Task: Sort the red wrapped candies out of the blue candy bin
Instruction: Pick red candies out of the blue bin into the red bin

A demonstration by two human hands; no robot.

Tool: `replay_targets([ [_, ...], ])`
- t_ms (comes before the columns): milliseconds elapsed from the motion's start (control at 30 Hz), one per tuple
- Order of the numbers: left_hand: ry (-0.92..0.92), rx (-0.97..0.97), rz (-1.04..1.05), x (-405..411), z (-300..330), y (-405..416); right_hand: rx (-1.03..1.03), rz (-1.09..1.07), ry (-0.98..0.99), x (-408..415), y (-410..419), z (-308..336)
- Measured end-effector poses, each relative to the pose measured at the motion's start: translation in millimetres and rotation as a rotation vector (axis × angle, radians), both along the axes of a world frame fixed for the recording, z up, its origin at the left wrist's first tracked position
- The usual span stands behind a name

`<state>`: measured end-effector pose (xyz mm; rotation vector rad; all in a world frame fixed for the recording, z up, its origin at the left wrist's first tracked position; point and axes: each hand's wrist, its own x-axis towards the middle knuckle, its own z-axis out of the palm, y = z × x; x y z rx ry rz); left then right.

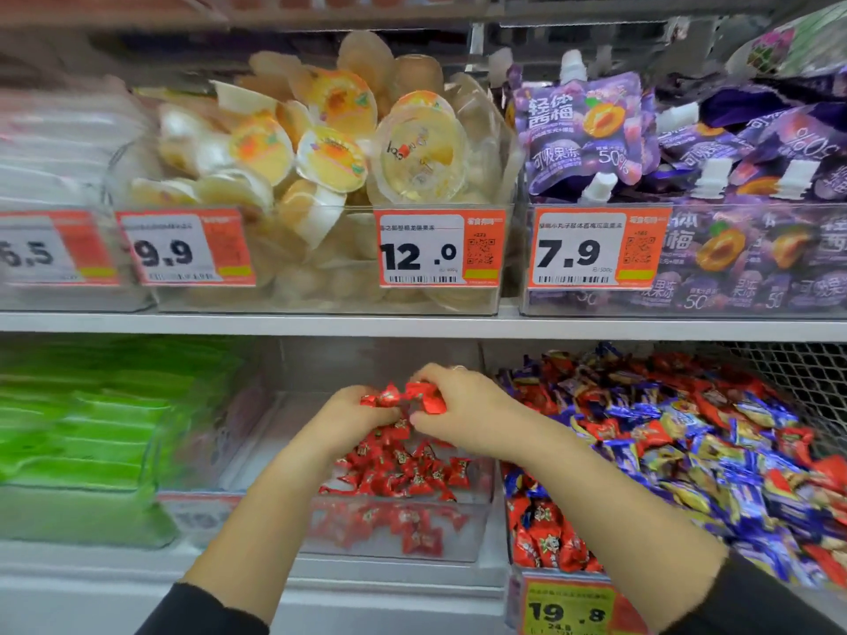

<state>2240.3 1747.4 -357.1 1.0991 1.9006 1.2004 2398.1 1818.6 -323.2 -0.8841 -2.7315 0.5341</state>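
Note:
Both hands hover over a clear middle bin [476, 520] on the lower shelf. My left hand [353, 421] holds several red wrapped candies [382, 400] in its curled fingers. My right hand [458, 405] pinches a red candy [426, 398] right beside the left hand. A small pile of red candies [403, 474] lies in the clear bin below them. To the right, the blue candy bin [527, 584] is heaped with mixed blue and red wrapped candies [678, 446].
Green packets [91, 419] fill the bin on the left. The upper shelf [412, 324] carries jelly cups [339, 148] and purple pouches [591, 130] behind price tags [440, 247]. A wire mesh [797, 378] closes the right side.

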Motion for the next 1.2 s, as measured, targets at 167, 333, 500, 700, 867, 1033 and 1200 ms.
replay_targets([
  [167, -0.019, -0.082, -0.073, -10.3, -1.3, -4.3, 0.067, 0.001, -0.134, -7.0, 14.6, -10.0],
  [333, 0.040, -0.029, 0.014, -10.9, 4.2, 0.1, 0.106, -0.036, 0.097, 40.9, 16.3, -4.1],
  [500, 0.122, 0.023, -0.080, 25.7, 14.0, 11.8, 0.108, -0.207, 0.177, 109.8, 27.6, -1.4],
  [700, 0.472, 0.213, -0.221, 99.2, 31.0, 31.3, 0.122, -0.396, 0.090, 175.3, 40.4, -5.2],
  [867, 0.686, 0.139, -0.345, 134.6, 28.8, 51.0, 0.134, -0.444, 0.022, 191.9, 40.3, -5.3],
  [1033, 0.912, -0.167, -0.417, 150.6, 18.8, 80.3, 0.116, -0.378, 0.022, 177.4, 45.4, -9.2],
  [1200, 0.781, -0.367, -0.505, 158.3, 9.9, 105.8, 0.149, -0.246, -0.112, 152.1, 59.4, -22.1],
])
